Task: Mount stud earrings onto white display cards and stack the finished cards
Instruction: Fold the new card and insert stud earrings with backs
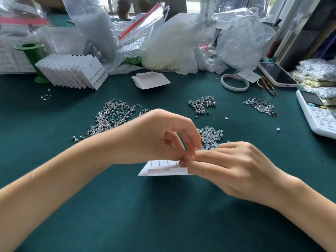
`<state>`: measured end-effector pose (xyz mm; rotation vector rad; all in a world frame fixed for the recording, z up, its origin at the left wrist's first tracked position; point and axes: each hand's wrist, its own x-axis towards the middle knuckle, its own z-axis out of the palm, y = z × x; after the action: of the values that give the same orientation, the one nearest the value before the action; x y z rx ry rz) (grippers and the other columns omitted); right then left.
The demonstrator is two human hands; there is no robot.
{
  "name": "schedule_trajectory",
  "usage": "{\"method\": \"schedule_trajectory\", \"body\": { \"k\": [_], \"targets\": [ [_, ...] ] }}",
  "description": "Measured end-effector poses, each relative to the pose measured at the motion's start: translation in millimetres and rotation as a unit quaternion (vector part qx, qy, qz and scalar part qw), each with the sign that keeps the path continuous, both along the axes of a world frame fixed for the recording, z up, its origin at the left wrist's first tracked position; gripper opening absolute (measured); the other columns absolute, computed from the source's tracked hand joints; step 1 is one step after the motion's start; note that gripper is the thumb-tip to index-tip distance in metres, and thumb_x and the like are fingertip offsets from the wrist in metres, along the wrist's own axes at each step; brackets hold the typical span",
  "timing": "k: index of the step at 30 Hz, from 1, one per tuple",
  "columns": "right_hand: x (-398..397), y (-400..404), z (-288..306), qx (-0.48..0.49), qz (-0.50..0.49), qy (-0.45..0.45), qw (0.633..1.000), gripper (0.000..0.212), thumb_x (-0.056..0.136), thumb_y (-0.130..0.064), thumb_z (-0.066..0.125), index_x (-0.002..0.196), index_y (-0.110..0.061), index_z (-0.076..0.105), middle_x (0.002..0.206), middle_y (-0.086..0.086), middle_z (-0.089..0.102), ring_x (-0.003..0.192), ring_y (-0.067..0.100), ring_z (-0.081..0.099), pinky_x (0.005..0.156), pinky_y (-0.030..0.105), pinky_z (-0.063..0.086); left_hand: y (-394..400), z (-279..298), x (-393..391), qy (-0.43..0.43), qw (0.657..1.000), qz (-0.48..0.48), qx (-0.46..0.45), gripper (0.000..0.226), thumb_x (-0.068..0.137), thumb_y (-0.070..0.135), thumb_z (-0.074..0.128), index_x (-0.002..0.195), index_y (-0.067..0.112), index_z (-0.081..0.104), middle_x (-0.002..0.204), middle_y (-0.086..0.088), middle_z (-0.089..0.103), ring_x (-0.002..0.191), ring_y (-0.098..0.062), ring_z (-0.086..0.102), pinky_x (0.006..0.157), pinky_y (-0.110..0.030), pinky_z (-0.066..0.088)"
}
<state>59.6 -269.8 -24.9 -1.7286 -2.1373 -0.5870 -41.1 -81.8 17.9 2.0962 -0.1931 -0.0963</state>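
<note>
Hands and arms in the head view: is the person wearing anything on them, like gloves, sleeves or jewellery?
Nothing shows on them. The left hand and right hand are bare, without gloves, rings or a watch, and both forearms are uncovered to the picture's edge. The fingernails look short and unpainted.

A single head-worn view looks forward and steeply down, close over the dark green cloth-covered table, clear plastic bags lining its far edge.

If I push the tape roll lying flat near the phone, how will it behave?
The tape roll lies flat on its side, so a push would probably slide it, not roll it. It is a thin open ring, so likely light. The green cloth may drag on it somewhat.
</note>
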Motion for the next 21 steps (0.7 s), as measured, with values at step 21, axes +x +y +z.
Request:
{"method": "schedule_trajectory", "body": {
  "k": [21],
  "targets": [
    [-2.6, -0.2, -1.5, -0.016, -0.025, 0.025, 0.999, 0.029, 0.090, 0.002, 0.051, 0.097, -0.010, 0.076, 0.093, 0.005, 0.073, 0.051, 0.022, 0.044, 0.042, 0.027, 0.043, -4.2, -0.9, -3.4, -0.035, 0.998, 0.042, 0.027, 0.019, 0.078, 0.008, 0.075, 0.089, 0.021, 0.068, 0.078, 0.006, 0.072, 0.070, -0.010, 0.068, 0.062, -0.023, 0.048]
  ]
}}
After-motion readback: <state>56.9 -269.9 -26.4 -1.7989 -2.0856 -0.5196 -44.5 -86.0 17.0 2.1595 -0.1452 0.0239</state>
